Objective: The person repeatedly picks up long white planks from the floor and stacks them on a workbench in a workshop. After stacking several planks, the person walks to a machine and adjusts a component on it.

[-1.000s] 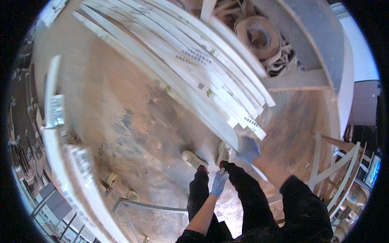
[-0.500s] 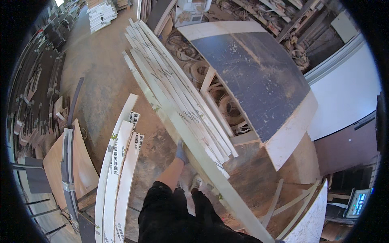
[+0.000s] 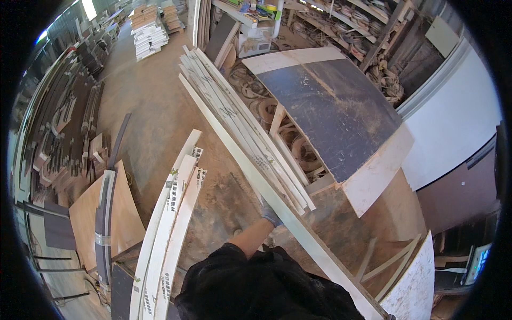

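A long white board [image 3: 298, 224] runs diagonally from the upper middle to the lower right, close in front of my body. My left hand [image 3: 271, 214], in a grey glove, grips its near edge around the middle; some of the fingers are hidden by the board. Just beyond lies a stack of similar long white boards [image 3: 240, 128] with printed marks, and the far end of the held board lies alongside that stack. My right hand does not show.
Three white boards [image 3: 169, 213] stand at my left, beside grey strips [image 3: 104, 224] and a plywood sheet [image 3: 130, 213]. Right of the stack is a dark-topped panel [image 3: 336, 112] over coils. A white panel [image 3: 413, 288] and a screen [image 3: 476, 265] stand lower right.
The held board has turned, so its broad face looks narrower now. My left hand has shifted right and slightly down in view, still on the board. The view has tilted up.
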Motion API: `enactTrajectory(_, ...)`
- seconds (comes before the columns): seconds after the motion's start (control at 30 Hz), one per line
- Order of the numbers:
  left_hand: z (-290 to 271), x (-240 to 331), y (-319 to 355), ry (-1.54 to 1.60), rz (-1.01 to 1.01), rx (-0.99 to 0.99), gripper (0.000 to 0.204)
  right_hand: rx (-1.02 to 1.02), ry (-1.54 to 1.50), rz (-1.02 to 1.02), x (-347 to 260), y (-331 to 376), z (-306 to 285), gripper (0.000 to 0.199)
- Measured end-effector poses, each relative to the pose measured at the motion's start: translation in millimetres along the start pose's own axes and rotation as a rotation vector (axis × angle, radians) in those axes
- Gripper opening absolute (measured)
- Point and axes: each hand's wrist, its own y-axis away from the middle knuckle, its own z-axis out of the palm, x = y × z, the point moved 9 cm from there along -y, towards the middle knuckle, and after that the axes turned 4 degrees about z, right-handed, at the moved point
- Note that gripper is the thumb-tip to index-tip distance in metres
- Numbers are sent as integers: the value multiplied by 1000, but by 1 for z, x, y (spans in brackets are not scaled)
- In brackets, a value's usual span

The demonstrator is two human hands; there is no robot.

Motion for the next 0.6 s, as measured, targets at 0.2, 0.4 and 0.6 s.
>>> enactTrajectory(0.2, 78, -41, 72, 211, -114, -499, 53, 44, -28, -7, 41, 12, 29, 14)
enactTrajectory(0.4, 49, -46, 93, -34, 132, -757, 42, -22, -126, 27, 75, -4, 105, 13)
enactTrajectory(0.6, -39, -32, 82, -721, 768, -478, 46, -2, -314, -42, 88, -50, 242, 20)
